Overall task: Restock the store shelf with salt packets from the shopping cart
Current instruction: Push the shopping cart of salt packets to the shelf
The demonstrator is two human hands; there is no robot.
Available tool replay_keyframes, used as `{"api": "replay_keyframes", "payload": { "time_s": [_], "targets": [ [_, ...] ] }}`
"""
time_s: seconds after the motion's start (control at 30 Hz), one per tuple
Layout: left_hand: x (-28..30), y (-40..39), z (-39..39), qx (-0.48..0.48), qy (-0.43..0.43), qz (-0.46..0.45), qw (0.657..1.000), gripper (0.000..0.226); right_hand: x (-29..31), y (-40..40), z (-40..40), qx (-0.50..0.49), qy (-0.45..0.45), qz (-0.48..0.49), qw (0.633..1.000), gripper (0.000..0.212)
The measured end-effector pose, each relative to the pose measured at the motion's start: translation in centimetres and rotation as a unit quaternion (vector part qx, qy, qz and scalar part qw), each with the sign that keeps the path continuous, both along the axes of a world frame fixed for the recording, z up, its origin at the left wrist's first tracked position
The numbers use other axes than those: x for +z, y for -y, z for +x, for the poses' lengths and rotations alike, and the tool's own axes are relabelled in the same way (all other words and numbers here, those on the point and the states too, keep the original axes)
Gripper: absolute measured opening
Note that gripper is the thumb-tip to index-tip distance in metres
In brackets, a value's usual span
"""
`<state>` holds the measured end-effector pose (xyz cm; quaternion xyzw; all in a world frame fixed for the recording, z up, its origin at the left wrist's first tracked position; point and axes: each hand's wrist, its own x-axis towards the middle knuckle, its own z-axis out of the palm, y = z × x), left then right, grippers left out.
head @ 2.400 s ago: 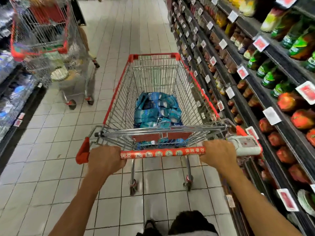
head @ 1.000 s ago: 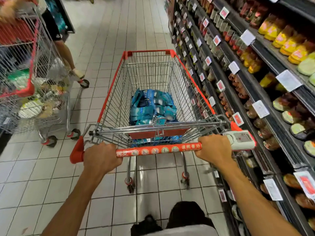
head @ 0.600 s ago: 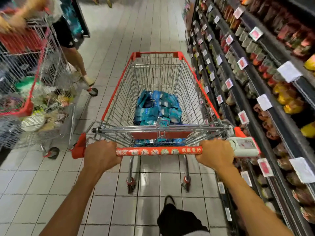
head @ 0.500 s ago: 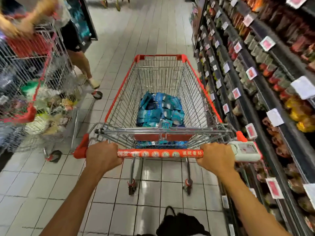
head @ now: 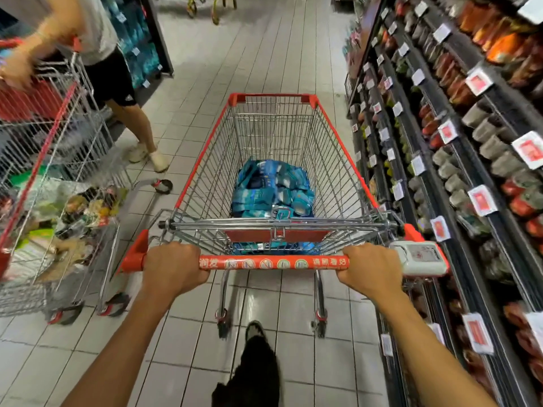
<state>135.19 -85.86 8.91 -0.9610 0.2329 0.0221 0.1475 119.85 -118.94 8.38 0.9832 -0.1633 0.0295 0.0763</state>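
A red-rimmed wire shopping cart (head: pixel 335 133) stands in the aisle straight ahead of me. A pile of blue-and-teal salt packets (head: pixel 273 189) lies at the near end of its basket. My left hand (head: pixel 172 267) grips the left end of the orange cart handle (head: pixel 273 263), and my right hand (head: pixel 371 270) grips the right end. A white device (head: pixel 418 258) is mounted on the handle just right of my right hand. Store shelves (head: pixel 458 177) with price tags and packaged goods run along the right side.
A second cart (head: pixel 55 201) full of groceries stands close on the left, with another person (head: pixel 108 69) pushing it. A dark shelf unit (head: pixel 141 45) with blue packets stands far left. White tiled floor (head: pixel 258 48) runs ahead down the aisle.
I have rolled the cart forward down the aisle; the shelf goods on the right slid past, and the other cart and person on the left have drawn level. Both hands stay on the handle.
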Motion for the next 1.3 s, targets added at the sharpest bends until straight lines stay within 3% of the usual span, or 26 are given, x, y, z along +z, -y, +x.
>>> {"api": "replay_keyframes", "payload": {
  "time_s": [0.67,1.0,1.3],
  "targets": [
    [0.4,14.5,34.9,0.029,-0.01,0.0,1.0,0.029,-0.4,15.1,36.8,0.028,-0.046,-0.028,0.998,0.025],
    [0.0,25.1,47.9,0.091,-0.025,0.008,0.995,0.031,0.3,27.2,54.1,0.091,-0.001,-0.023,0.996,0.035],
    [-0.3,33.0,60.0,0.126,-0.021,-0.01,0.992,0.034,0.0,36.2,69.8,0.142,-0.029,-0.053,0.988,0.041]
  ]
}}
